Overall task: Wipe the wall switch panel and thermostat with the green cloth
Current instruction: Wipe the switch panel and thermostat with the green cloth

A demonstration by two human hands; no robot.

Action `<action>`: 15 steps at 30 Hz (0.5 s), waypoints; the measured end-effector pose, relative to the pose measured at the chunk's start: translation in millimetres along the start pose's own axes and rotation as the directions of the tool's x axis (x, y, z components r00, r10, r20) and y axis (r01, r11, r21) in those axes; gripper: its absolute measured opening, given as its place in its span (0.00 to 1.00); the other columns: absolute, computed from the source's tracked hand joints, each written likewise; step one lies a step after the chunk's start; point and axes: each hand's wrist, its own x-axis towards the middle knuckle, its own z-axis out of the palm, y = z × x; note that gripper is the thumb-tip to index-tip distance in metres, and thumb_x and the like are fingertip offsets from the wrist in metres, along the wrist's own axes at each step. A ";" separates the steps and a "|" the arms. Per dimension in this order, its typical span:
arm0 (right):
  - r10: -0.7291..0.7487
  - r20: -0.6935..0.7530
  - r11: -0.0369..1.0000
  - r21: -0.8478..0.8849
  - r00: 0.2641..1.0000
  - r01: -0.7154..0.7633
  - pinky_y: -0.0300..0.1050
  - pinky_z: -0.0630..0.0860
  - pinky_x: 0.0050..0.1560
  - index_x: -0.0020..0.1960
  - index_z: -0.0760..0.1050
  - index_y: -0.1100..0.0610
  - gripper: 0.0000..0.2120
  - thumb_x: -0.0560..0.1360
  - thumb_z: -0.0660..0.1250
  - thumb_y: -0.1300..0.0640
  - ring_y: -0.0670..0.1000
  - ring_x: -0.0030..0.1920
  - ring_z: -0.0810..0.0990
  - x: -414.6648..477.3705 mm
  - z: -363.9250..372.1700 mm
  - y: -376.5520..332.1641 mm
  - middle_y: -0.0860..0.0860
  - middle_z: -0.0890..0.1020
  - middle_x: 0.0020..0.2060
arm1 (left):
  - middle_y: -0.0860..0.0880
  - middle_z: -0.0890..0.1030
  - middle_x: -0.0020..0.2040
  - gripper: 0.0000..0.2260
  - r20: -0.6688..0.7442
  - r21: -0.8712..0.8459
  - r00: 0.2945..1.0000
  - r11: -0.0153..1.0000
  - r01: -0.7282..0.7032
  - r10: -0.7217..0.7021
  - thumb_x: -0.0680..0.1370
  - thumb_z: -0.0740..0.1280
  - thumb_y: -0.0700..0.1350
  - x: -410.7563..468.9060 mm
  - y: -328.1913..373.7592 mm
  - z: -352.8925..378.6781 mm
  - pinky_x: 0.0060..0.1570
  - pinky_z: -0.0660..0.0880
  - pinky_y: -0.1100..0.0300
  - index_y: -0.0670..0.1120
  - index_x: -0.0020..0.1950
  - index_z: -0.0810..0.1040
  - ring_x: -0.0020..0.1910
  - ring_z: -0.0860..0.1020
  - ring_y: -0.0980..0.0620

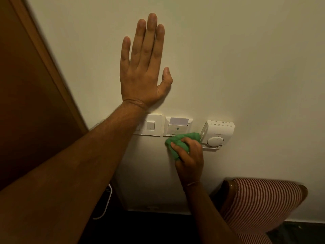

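The right hand [190, 155] is clenched on the bunched green cloth [177, 143], pressing it below the white key-card switch panel [177, 126] — wiping seems under way. The left hand [144, 67] lies flat, empty, above. Next, a sweep rightward onto the white boxy thermostat [219, 132] — its dial low, long axis upright.
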 end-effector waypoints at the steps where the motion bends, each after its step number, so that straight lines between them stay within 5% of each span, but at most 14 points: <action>1: 0.044 0.004 0.999 0.005 0.999 -0.044 0.61 0.83 0.56 0.53 0.89 0.56 0.14 0.85 0.66 0.52 0.63 0.57 0.81 -2.0 -0.6 1.2 0.62 0.86 0.54 | 0.37 0.62 0.86 0.38 0.002 0.002 1.000 1.000 0.002 -0.002 0.81 0.63 0.56 0.2 0.1 -0.1 0.85 0.50 0.40 0.41 0.87 0.57 0.86 0.57 0.40; 4: 0.097 0.051 0.995 0.034 0.994 -0.099 0.61 0.84 0.54 0.54 0.89 0.58 0.08 0.78 0.73 0.58 0.64 0.56 0.82 1.0 -2.4 -8.1 0.62 0.85 0.54 | 0.38 0.61 0.86 0.38 0.011 0.001 1.000 1.000 -0.004 0.004 0.81 0.62 0.56 0.5 0.0 -1.4 0.85 0.52 0.39 0.41 0.87 0.56 0.86 0.57 0.39; 8: 0.089 0.092 0.989 0.113 0.992 -0.099 0.59 0.84 0.55 0.58 0.88 0.58 0.16 0.73 0.72 0.68 0.60 0.59 0.80 7.4 -17.6 -20.8 0.62 0.83 0.56 | 0.39 0.59 0.87 0.39 0.036 -0.005 0.999 1.000 -0.017 0.017 0.81 0.62 0.56 0.4 -2.3 -4.2 0.85 0.52 0.39 0.42 0.88 0.55 0.87 0.56 0.40; 11: 0.060 0.027 0.981 0.186 0.998 -0.064 0.55 0.79 0.66 0.65 0.84 0.56 0.32 0.65 0.73 0.77 0.58 0.63 0.77 29.0 -42.7 -34.7 0.60 0.79 0.61 | 0.41 0.56 0.88 0.39 0.052 -0.030 0.998 0.999 -0.024 0.026 0.82 0.61 0.56 1.1 -4.1 -6.8 0.86 0.48 0.41 0.43 0.89 0.52 0.89 0.50 0.43; 15: 0.038 -0.086 0.981 0.194 0.996 -0.020 0.49 0.70 0.78 0.70 0.80 0.59 0.32 0.69 0.67 0.76 0.63 0.69 0.76 93.5 -80.6 -46.5 0.60 0.78 0.67 | 0.45 0.47 0.90 0.42 0.125 -0.115 0.992 0.993 -0.020 0.034 0.82 0.61 0.54 1.7 -4.0 -17.3 0.87 0.43 0.43 0.46 0.90 0.42 0.88 0.41 0.50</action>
